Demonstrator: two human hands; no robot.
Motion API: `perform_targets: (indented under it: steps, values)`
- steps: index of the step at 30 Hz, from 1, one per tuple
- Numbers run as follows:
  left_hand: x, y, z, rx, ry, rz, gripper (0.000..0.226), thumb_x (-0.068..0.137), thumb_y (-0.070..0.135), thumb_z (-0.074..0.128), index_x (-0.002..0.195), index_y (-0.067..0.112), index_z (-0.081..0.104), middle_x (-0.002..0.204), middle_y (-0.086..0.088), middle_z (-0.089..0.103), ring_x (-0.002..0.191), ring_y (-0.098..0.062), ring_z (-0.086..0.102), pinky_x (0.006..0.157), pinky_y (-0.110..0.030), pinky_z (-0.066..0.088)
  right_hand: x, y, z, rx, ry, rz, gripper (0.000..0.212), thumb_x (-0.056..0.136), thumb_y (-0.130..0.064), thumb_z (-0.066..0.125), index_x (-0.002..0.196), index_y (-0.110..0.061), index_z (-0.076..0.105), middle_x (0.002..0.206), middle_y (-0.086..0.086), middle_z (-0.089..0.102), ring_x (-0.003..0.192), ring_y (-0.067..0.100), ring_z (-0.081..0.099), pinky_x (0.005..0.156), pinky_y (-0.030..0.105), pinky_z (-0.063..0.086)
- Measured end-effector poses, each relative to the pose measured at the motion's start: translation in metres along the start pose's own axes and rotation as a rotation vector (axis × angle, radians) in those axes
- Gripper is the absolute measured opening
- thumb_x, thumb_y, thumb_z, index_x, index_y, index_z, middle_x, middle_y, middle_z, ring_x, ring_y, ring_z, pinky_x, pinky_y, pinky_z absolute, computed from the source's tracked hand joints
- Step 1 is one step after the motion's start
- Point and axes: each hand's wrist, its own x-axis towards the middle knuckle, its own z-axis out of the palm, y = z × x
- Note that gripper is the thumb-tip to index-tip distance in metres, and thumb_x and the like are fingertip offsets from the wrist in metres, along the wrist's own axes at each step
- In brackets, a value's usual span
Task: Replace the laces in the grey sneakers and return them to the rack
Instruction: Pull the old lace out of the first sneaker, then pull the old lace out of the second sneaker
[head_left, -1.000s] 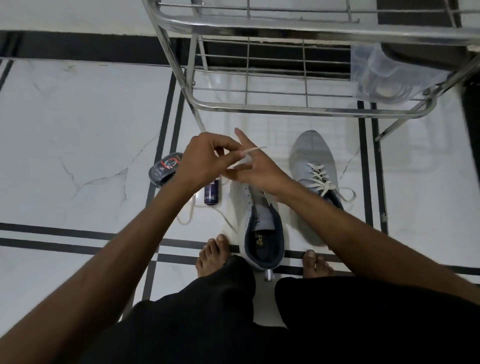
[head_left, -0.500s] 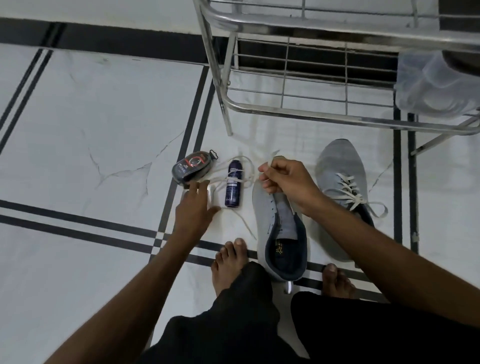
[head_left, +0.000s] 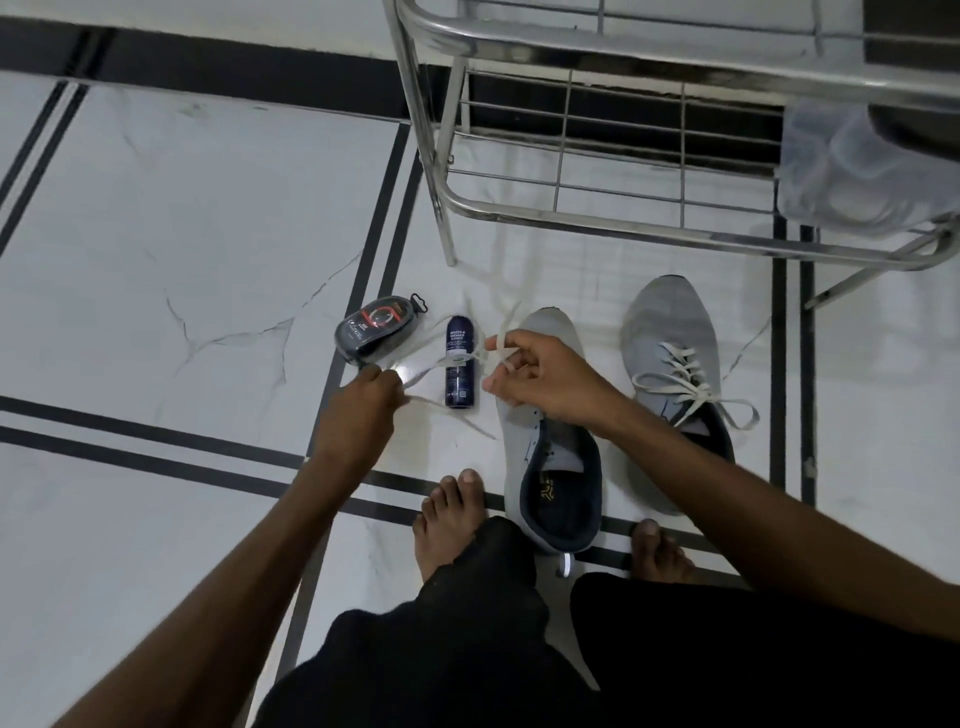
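Two grey sneakers stand on the white floor. The left sneaker (head_left: 550, 467) has no lace in its eyelets and lies between my bare feet. The right sneaker (head_left: 675, 364) is laced in white and tied. My right hand (head_left: 540, 376) hovers over the unlaced sneaker's toe and pinches one end of a loose white lace (head_left: 441, 366). That lace runs left across a blue can to my left hand (head_left: 363, 402), which grips its other part just above the floor. The steel rack (head_left: 597, 218) stands beyond the shoes.
A dark blue cleaner can (head_left: 459, 364) lies on the floor between my hands. A black shoe-polish sponge case (head_left: 376, 335) rests left of it. A clear plastic bag (head_left: 852, 171) sits on the rack's lower shelf at right. The rack's leg (head_left: 441, 223) stands near the case.
My left hand, which was reaching down beside the can, now grips the lace and lifts it. My right hand stays over the unlaced sneaker's toe, still pinching the lace end.
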Motion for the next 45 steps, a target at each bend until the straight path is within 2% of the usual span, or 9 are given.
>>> perform_targets:
  steps: [5, 8, 11, 18, 23, 28, 34, 39, 45]
  values:
    - [-0.010, 0.035, -0.085, -0.198, 0.095, 0.114, 0.011, 0.088, 0.026, 0.072, 0.087, 0.016, 0.070, 0.080, 0.001, 0.066, 0.070, -0.021, 0.061, 0.059, -0.031, 0.045, -0.007, -0.032, 0.013, -0.047, -0.149, -0.115, 0.061, 0.077, -0.038, 0.084, 0.131, -0.037, 0.056, 0.092, -0.001, 0.070, 0.076, 0.011, 0.065, 0.078, 0.032, 0.055]
    - [0.003, 0.069, -0.125, -0.507, 0.096, 0.114, 0.011, 0.085, 0.032, 0.075, 0.087, 0.022, 0.075, 0.076, 0.007, 0.069, 0.069, -0.012, 0.064, 0.064, -0.025, 0.049, -0.021, -0.054, 0.010, 0.006, -0.188, -0.203, 0.037, 0.086, -0.024, 0.078, 0.120, -0.027, 0.063, 0.097, 0.007, 0.069, 0.084, 0.022, 0.067, 0.076, 0.030, 0.057]
    - [0.023, 0.105, -0.140, -0.786, 0.046, 0.117, 0.012, 0.082, 0.026, 0.079, 0.089, 0.016, 0.078, 0.077, 0.006, 0.074, 0.070, -0.008, 0.069, 0.067, -0.022, 0.052, -0.040, -0.066, -0.013, 0.057, -0.040, -0.215, 0.017, 0.094, -0.015, 0.067, 0.110, -0.009, 0.068, 0.099, 0.011, 0.072, 0.088, 0.025, 0.071, 0.075, 0.031, 0.059]
    - [0.044, 0.167, -0.119, -1.037, -0.132, 0.152, 0.033, 0.087, 0.025, 0.075, 0.118, 0.020, 0.066, 0.091, -0.003, 0.072, 0.075, -0.023, 0.067, 0.063, -0.032, 0.055, -0.095, -0.041, -0.087, 0.473, 0.286, -0.082, 0.014, 0.097, -0.005, 0.055, 0.103, -0.006, 0.068, 0.092, 0.009, 0.070, 0.083, 0.025, 0.067, 0.071, 0.031, 0.056]
    - [0.030, 0.163, -0.065, -0.597, -0.032, 0.147, 0.041, 0.084, 0.044, 0.074, 0.119, 0.028, 0.063, 0.108, 0.007, 0.062, 0.089, -0.008, 0.060, 0.079, -0.027, 0.050, -0.149, -0.004, -0.129, 0.675, 0.460, -0.142, 0.026, 0.090, 0.004, 0.044, 0.099, -0.005, 0.067, 0.098, 0.015, 0.068, 0.087, 0.025, 0.068, 0.075, 0.032, 0.057]
    - [0.004, 0.156, -0.012, -0.088, -0.412, 0.185, 0.079, 0.078, 0.048, 0.075, 0.146, 0.028, 0.041, 0.150, -0.009, 0.035, 0.128, -0.033, 0.047, 0.099, -0.044, 0.047, -0.188, 0.036, -0.154, 0.626, 0.718, -0.104, 0.030, 0.089, 0.002, 0.043, 0.095, -0.008, 0.070, 0.097, 0.011, 0.070, 0.097, 0.027, 0.066, 0.088, 0.037, 0.057]
    - [-0.009, 0.153, 0.007, -0.140, -0.326, 0.211, 0.063, 0.079, 0.040, 0.077, 0.134, 0.023, 0.052, 0.143, -0.010, 0.039, 0.119, -0.033, 0.053, 0.088, -0.040, 0.049, -0.162, 0.098, -0.130, 0.237, 0.671, 0.248, 0.016, 0.093, -0.012, 0.054, 0.093, -0.016, 0.070, 0.092, -0.001, 0.068, 0.094, 0.024, 0.064, 0.093, 0.041, 0.051]
    - [-0.003, 0.145, 0.008, -0.153, -0.297, 0.262, 0.052, 0.079, 0.034, 0.078, 0.125, 0.017, 0.059, 0.134, -0.010, 0.047, 0.112, -0.032, 0.057, 0.083, -0.037, 0.049, -0.134, 0.103, -0.103, 0.075, 0.577, 0.218, 0.017, 0.098, -0.020, 0.049, 0.094, -0.022, 0.065, 0.079, -0.004, 0.061, 0.076, 0.014, 0.054, 0.070, 0.033, 0.039]
    - [0.013, 0.128, -0.003, -0.085, -0.286, 0.231, 0.054, 0.079, 0.035, 0.078, 0.127, 0.018, 0.059, 0.139, -0.009, 0.048, 0.113, -0.032, 0.059, 0.084, -0.040, 0.050, -0.121, 0.101, -0.093, 0.030, 0.532, 0.197, 0.017, 0.099, -0.020, 0.048, 0.097, -0.018, 0.065, 0.085, 0.009, 0.063, 0.076, 0.018, 0.053, 0.067, 0.033, 0.037]
